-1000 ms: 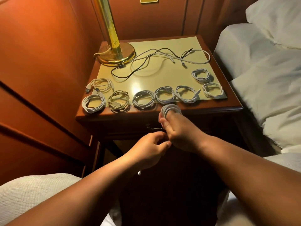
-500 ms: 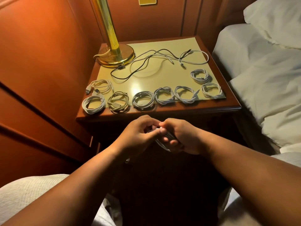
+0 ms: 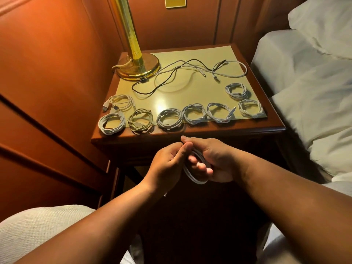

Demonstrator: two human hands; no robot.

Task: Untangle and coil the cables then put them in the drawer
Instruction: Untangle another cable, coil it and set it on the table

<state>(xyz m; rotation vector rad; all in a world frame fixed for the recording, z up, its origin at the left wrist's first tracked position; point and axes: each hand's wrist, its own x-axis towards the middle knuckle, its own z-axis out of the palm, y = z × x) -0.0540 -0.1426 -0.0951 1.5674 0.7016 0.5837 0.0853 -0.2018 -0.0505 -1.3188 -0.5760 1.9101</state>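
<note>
A white coiled cable (image 3: 192, 175) hangs in front of the nightstand (image 3: 190, 133), below its front edge. My right hand (image 3: 213, 161) holds the coil with fingers through its loop. My left hand (image 3: 169, 164) pinches the cable at the top of the coil, thumb against my right fingers. Several finished white coils (image 3: 169, 119) lie in a row along the nightstand's front. Loose black and white cables (image 3: 182, 73) lie tangled at the back. The drawer front lies in dark shadow behind my hands.
A brass lamp (image 3: 137, 61) stands at the back left corner of the nightstand. Wooden wall panels (image 3: 47, 92) close off the left side. A bed with white pillows (image 3: 314, 82) lies to the right. My knees in pale fabric (image 3: 38, 229) are below.
My right hand has lowered the coil from the nightstand's edge to in front of the drawer. My left hand rose to meet it and now pinches the cable.
</note>
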